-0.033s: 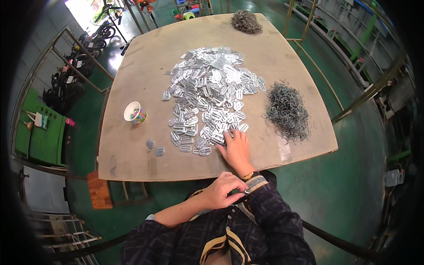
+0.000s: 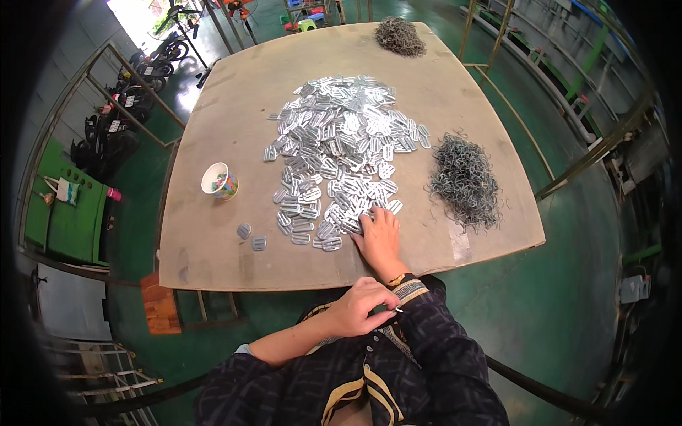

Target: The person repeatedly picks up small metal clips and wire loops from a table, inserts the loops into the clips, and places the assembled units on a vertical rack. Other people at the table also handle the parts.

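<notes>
My left hand [image 2: 361, 309] is closed in a pinch above my lap, close to the right sleeve cuff. A small shiny metal piece [image 2: 398, 309] pokes out from its fingertips; its exact shape is too small to make out. My right hand [image 2: 381, 241] reaches over the near edge of a heap of silver slotted slide buckles [image 2: 334, 135], thumb apart from the fingers. Its fingertips touch the buckles there and partly cover them. Two loose buckles, one [image 2: 244, 230] rounder and one [image 2: 259, 243] squarer, lie left of the heap.
On the table [image 2: 213, 263], a patterned paper cup [image 2: 222, 183] with small bits inside stands at left. A tangle of dark wire hooks [image 2: 465, 181] lies at right, a browner pile [image 2: 400, 37] at the far edge. Metal rails [image 2: 511, 121] flank the table; motorbikes [image 2: 117, 117] stand beyond, left.
The whole view has shifted very slightly. Both hands keep nearly the same pose, and the heap looks unchanged.
</notes>
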{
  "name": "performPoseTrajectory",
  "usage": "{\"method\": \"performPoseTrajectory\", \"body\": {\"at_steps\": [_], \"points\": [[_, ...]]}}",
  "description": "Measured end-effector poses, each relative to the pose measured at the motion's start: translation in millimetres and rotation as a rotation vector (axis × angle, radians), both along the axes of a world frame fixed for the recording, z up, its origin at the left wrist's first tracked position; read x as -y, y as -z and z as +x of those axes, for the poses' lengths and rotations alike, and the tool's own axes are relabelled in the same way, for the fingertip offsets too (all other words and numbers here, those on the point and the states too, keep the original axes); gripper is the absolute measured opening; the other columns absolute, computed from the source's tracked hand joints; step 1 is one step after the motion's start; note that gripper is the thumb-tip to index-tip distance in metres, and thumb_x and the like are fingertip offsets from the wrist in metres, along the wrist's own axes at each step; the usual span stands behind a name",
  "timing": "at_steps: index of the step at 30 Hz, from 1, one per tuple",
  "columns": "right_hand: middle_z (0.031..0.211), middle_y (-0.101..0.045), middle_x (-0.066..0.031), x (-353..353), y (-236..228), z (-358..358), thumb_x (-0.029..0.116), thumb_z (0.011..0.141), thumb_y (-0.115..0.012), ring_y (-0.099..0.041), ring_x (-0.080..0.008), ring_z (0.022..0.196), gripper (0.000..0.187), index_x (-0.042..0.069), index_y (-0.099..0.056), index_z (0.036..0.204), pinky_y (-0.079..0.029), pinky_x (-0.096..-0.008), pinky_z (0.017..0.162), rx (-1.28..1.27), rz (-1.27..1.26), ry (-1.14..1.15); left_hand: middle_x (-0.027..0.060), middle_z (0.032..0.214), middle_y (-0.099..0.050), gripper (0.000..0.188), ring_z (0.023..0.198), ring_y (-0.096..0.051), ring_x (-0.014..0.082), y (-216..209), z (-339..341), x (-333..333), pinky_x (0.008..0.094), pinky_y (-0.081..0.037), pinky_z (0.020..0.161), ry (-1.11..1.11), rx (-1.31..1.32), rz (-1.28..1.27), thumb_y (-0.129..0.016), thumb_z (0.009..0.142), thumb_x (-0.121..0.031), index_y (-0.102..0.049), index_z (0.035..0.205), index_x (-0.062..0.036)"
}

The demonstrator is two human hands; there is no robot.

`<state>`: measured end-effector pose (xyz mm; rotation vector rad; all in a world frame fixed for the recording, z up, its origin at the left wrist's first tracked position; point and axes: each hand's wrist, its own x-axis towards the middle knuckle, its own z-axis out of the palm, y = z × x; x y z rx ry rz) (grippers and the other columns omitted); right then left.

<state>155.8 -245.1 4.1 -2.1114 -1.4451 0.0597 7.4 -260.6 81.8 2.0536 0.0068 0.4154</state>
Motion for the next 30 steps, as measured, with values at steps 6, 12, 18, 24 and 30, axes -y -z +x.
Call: {"method": "performPoseTrajectory", "body": {"at_steps": [6,12,18,24,30], "points": [[0.096,-0.061,-0.0088,9.4,1.0,15.0,0.001,0.068,-0.072,-0.06,-0.0279,0.087,0.029,0.005,-0.059,0.093,-0.047,-0.0384,0.077,-0.42,0.212,-0.098,0.0036,0.099,-0.069,0.018,0.092,-0.063,0.0216,8.8,0.2,-8.5,0.0375,-0.039,0.09,-0.011,-0.015,0.014,-0.069,0.079,-0.005,-0.057,0.092,-0.0081],[0.084,-0.065,-0.0024,84.6,-46.2,26.7,-0.003,0.082,-0.065,-0.063,-0.0078,0.078,0.018,0.0,-0.06,0.099,-0.05,-0.0209,0.065,-1.329,0.324,0.036,0.0044,0.096,-0.069,0.015,0.087,-0.062,0.0237,11.0,3.6,-9.5,0.038,-0.04,0.086,-0.101,-0.049,-0.035,-0.069,0.079,-0.005,-0.059,0.09,-0.0069],[0.087,-0.067,-0.0024,141.6,-58.4,23.5,0.001,0.082,-0.07,-0.06,-0.0033,0.073,0.03,-0.005,-0.063,0.11,-0.049,-0.0182,0.063,-1.22,0.265,0.076,0.0061,0.09,-0.067,0.014,0.083,-0.061,0.0258,8.3,15.0,-0.1,0.0369,-0.042,0.082,-0.178,-0.056,-0.019,-0.069,0.079,-0.005,-0.062,0.09,-0.0057],[0.086,-0.069,-0.0039,160.0,-67.6,9.7,-0.001,0.082,-0.069,-0.062,-0.0043,0.071,0.031,-0.003,-0.064,0.112,-0.051,-0.0202,0.063,-1.0,0.238,0.098,0.008,0.086,-0.066,0.014,0.081,-0.06,0.0285,12.5,25.2,8.8,0.0375,-0.043,0.079,-0.177,-0.037,0.011,-0.071,0.077,-0.006,-0.062,0.088,-0.0055],[0.083,-0.07,-0.0096,158.6,-81.6,-0.3,-0.005,0.079,-0.07,-0.069,-0.0225,0.074,0.027,0.004,-0.069,0.104,-0.053,-0.0286,0.064,-0.556,0.334,0.046,0.0091,0.085,-0.067,0.014,0.079,-0.06,0.0298,18.9,28.3,15.9,0.0375,-0.043,0.078,-0.229,-0.067,-0.005,-0.074,0.076,-0.008,-0.063,0.084,-0.0049]]}}
